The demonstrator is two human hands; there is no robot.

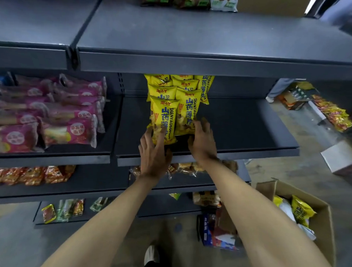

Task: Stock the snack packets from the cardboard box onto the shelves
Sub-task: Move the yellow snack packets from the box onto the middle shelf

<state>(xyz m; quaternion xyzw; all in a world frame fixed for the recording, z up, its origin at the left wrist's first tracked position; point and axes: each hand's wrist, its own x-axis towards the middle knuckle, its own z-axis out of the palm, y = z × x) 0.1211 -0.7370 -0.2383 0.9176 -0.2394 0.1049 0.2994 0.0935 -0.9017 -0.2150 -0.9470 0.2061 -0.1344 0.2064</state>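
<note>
Far left, middle shelf: pink snack packs lie in overlapping rows, not part of the present step. Below them, a row of red-orange packets.

Centre, same shelf level: yellow snack packets stand in two files running back toward the rear, under the lip of the upper shelf. They sit on the dark middle shelf, which lies bare to their right.

Left hand: fingers spread and mostly straight, laid flat against the lower face of the front-left packet. It presses rather than pinches. Right hand: fingers extended along the right edge of the front-right packet, thumb tucked lower; whether any finger curls behind the packet I cannot tell.

Step in hand, as I judge it: squaring up the front pair so the files stand straight. To do this well, press both sides evenly inward and back, keep the bases seated on the shelf, and ease off slowly, since the bags are air-filled and likely to slump or slide forward.

Packet look: glossy bright yellow film, blue characters running down the face with blue Latin lettering beside them, a small red logo at the top, printed crisps at the bottom. Puffy, light, crinkled seams.

Lower right, on the floor: the cardboard box, flaps open, more yellow packets inside. Stocking seems unfinished.
</note>
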